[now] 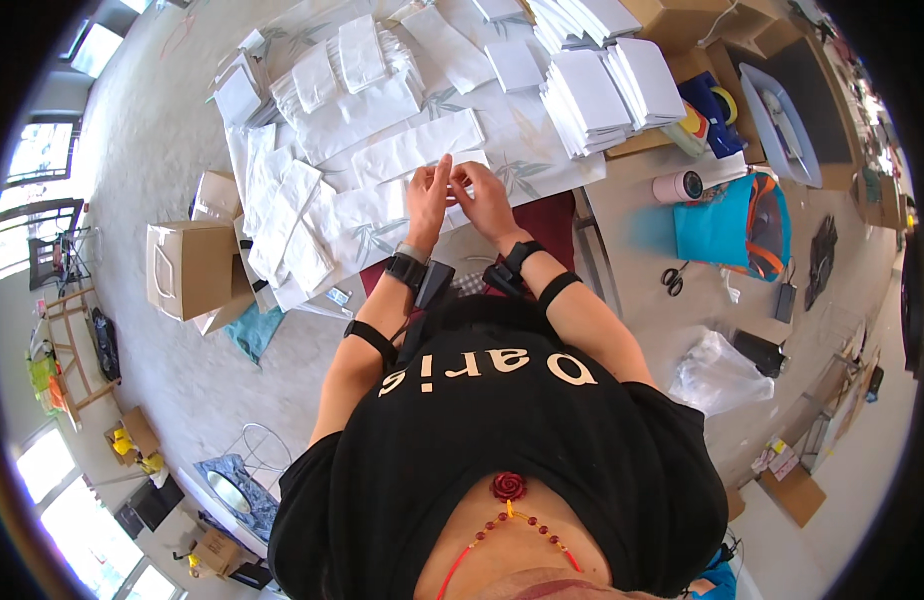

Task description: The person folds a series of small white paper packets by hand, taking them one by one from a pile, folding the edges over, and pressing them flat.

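One wide fisheye view looks steeply down from the person's head, with the shirt front point(502, 425) very near and filling the lower middle, the hands point(487, 207) and counter point(567, 178) farther off toward the top, and the surrounding floor point(147, 180) bending toward its dark rim.

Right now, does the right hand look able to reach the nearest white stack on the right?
Probably yes: the white stack lies ahead and to the right of the right hand, and only leaf-printed tablecloth shows between them.
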